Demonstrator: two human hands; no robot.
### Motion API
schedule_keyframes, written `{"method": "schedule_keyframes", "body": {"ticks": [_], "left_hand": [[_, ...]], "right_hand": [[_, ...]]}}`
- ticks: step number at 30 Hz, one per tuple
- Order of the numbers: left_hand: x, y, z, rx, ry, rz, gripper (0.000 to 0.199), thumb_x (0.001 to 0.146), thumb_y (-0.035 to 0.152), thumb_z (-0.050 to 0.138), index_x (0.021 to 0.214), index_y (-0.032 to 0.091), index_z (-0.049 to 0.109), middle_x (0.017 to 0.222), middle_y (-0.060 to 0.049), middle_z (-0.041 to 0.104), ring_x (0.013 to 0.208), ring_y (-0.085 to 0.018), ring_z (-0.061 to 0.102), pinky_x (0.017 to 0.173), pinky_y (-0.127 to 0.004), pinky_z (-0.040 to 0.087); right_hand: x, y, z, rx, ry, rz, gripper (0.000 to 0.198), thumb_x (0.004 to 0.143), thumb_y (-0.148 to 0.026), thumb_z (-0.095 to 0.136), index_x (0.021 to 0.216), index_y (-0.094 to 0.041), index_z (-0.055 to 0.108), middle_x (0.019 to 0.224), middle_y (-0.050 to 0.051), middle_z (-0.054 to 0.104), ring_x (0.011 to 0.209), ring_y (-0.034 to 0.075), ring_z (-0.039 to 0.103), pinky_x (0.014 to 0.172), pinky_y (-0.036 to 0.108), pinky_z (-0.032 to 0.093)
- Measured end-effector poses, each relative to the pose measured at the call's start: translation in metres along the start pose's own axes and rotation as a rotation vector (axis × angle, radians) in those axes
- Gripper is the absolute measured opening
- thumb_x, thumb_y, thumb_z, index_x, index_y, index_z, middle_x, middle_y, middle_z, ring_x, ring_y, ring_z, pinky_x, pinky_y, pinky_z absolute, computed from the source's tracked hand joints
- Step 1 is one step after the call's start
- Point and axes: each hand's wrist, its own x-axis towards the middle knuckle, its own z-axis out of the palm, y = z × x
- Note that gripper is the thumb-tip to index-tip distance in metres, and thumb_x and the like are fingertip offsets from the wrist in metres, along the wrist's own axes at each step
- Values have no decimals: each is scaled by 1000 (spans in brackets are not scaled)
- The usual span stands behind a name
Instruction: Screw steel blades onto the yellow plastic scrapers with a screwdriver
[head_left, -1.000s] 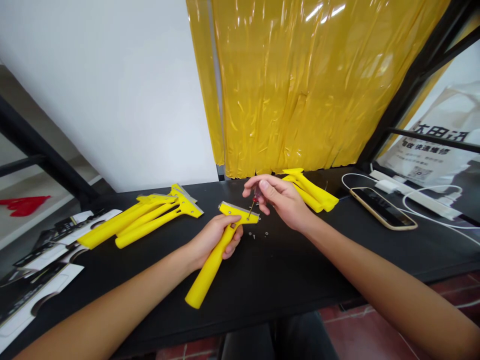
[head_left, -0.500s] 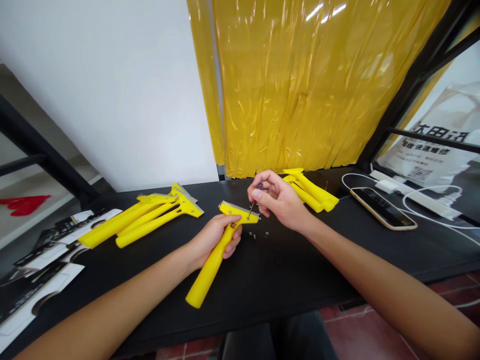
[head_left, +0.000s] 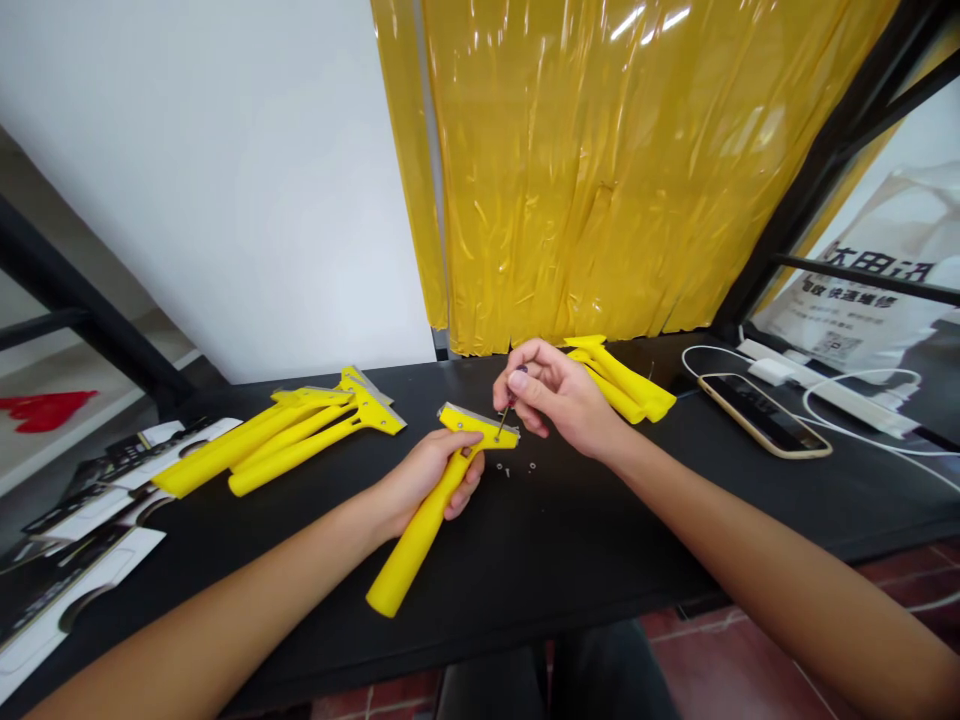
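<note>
My left hand [head_left: 435, 475] is wrapped round the neck of a yellow scraper [head_left: 415, 545], its handle slanting down toward me and its head up. A thin metal plate shows along the far edge of the head. Between the fingertips of my right hand [head_left: 551, 392] is a small screwdriver [head_left: 507, 414] with a dark handle, mostly covered by the fingers. Its tip meets a screw at the right side of the scraper head. On the black table just right of the scraper lie several tiny screws and nuts [head_left: 507, 472].
More yellow scrapers [head_left: 300, 430] are stacked on the left, beside printed card sleeves [head_left: 97, 560]. Yellow handles [head_left: 630, 385] lie behind my right hand. A phone [head_left: 765, 415], white cables and a power strip [head_left: 862, 395] occupy the right. A yellow plastic curtain [head_left: 600, 180] hangs behind.
My right fingers have shifted slightly on the screwdriver handle, which is now more covered. The scraper stays in my left hand with hardly any movement.
</note>
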Motion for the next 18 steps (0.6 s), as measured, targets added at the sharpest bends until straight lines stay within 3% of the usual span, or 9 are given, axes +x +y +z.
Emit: {"method": "schedule_keyframes", "body": {"ticks": [3, 8, 14, 18], "left_hand": [[-1, 1, 1, 33, 4, 2, 44, 93, 40, 52, 57, 16, 54, 38, 1, 45, 28, -10, 40, 29, -20, 30], [1, 2, 1, 73, 35, -25, 41, 91, 40, 55, 59, 14, 57, 38, 2, 44, 26, -9, 38, 29, -20, 29], [-4, 5, 8, 76, 72, 10, 21, 89, 33, 63, 81, 14, 59, 63, -3, 68, 31, -8, 43, 29, -20, 33], [-9, 8, 14, 122, 45, 11, 20, 93, 33, 60, 91, 13, 62, 49, 1, 60, 30, -9, 42, 30, -20, 34]], "right_hand": [[-1, -1, -1, -61, 0, -10, 21, 98, -39, 57, 101, -19, 61, 93, 3, 68, 48, 4, 45, 41, 19, 39], [-1, 0, -2, -81, 46, 6, 25, 99, -41, 54, 105, -19, 64, 85, 1, 63, 52, 6, 44, 43, 18, 40], [-1, 5, 0, 16, 103, -69, 25, 101, -44, 50, 106, -22, 59, 88, 2, 61, 58, 8, 48, 49, 21, 45], [-1, 8, 4, 7, 110, -99, 26, 101, -46, 49, 103, -22, 58, 90, 2, 61, 61, 9, 50, 55, 24, 49]]}}
